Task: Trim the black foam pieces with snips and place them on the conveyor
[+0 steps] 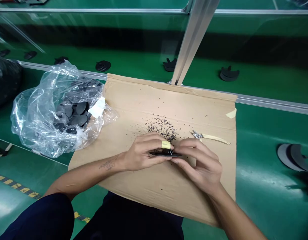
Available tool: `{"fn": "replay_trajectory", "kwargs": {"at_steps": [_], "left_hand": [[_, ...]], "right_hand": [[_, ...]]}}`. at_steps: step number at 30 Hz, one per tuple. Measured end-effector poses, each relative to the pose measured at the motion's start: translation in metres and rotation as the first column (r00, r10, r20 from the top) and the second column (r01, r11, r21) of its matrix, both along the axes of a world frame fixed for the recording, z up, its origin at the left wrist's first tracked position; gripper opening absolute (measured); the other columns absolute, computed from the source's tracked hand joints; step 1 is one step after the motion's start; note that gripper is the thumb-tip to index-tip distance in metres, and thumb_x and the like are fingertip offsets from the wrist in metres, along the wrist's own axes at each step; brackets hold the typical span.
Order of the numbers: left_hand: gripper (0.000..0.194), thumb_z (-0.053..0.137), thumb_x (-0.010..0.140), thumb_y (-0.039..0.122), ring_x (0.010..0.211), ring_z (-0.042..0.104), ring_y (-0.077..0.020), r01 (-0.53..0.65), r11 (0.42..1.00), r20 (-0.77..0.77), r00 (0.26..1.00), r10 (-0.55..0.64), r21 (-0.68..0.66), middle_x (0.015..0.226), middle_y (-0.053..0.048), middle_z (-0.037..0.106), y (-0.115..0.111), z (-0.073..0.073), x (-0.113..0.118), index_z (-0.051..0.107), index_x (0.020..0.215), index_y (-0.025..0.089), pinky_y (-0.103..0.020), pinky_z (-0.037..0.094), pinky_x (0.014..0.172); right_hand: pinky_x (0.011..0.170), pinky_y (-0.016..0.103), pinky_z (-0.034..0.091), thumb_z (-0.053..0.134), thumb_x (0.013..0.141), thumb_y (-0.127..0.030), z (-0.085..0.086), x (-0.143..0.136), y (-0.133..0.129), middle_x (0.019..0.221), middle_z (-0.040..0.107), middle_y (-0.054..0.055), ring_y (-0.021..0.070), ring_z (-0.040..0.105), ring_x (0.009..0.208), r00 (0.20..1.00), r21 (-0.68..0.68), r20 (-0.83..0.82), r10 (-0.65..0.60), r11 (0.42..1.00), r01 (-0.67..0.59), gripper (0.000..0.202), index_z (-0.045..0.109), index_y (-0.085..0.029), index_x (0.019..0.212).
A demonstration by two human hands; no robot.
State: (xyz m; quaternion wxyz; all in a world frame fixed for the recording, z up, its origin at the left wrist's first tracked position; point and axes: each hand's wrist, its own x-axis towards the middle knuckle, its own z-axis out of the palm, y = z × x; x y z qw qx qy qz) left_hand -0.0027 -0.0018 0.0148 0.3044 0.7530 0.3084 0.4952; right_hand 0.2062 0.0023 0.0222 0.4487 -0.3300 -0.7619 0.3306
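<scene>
Between my two hands, low over the cardboard sheet [134, 113], is a thin black plastic part [164, 154] seen nearly edge-on. My left hand [145, 151] pinches its left side, with yellow tape wrapped round one finger. The fingers of my right hand [201, 161] close on its right end. Small black bits [164, 128] lie scattered on the cardboard just beyond the part. A pair of nippers [210, 137] with pale yellow handles rests beyond my right hand, touched by neither hand.
A clear plastic bag [44, 116] of black oval parts [77, 120] stands at left. Beyond the metal rail, black curved parts [229, 74] sit on a green surface, beside an upright metal post [194, 40]. More curved parts [295, 156] lie at far right.
</scene>
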Motion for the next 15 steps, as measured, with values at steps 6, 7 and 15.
{"fn": "replay_trajectory", "kwargs": {"at_steps": [6, 7, 15], "left_hand": [[0.049, 0.044, 0.102, 0.053, 0.085, 0.069, -0.0164, 0.207, 0.912, 0.133, 0.976, -0.170, -0.355, 0.093, -0.011, 0.074, 0.0039, 0.0043, -0.0077, 0.075, 0.105, 0.016, -0.029, 0.058, 0.075], [0.043, 0.048, 0.101, 0.049, 0.085, 0.070, -0.0157, 0.228, 0.884, 0.156, 0.971, -0.179, -0.408, 0.093, -0.011, 0.074, 0.0047, 0.0044, -0.0085, 0.076, 0.103, 0.016, -0.028, 0.057, 0.073], [0.018, 0.076, 0.087, 0.032, 0.074, 0.068, -0.0144, 0.245, 0.876, 0.172, 0.967, -0.189, -0.416, 0.078, -0.007, 0.073, 0.0044, 0.0040, -0.0067, 0.076, 0.085, 0.015, -0.025, 0.057, 0.068]], "right_hand": [[0.072, 0.035, 0.059, 0.074, 0.082, -0.009, 0.0009, 0.0030, 0.0011, 0.088, 0.071, 0.004, 0.0182, 0.069, 0.081, 0.998, 0.002, -0.040, 0.044, 0.999, -0.044, 0.022, 0.074, -0.024, 0.098], [0.072, 0.035, 0.059, 0.074, 0.082, -0.009, 0.0009, 0.0031, 0.0013, 0.089, 0.071, 0.004, 0.0183, 0.069, 0.081, 0.998, -0.002, -0.042, 0.049, 0.999, -0.049, 0.021, 0.074, -0.024, 0.098], [0.066, 0.033, 0.058, 0.072, 0.086, -0.014, -0.0003, 0.0032, 0.0017, 0.085, 0.071, 0.005, 0.0169, 0.068, 0.076, 0.992, -0.008, -0.003, 0.127, 0.992, -0.127, 0.017, 0.076, -0.023, 0.099]]}}
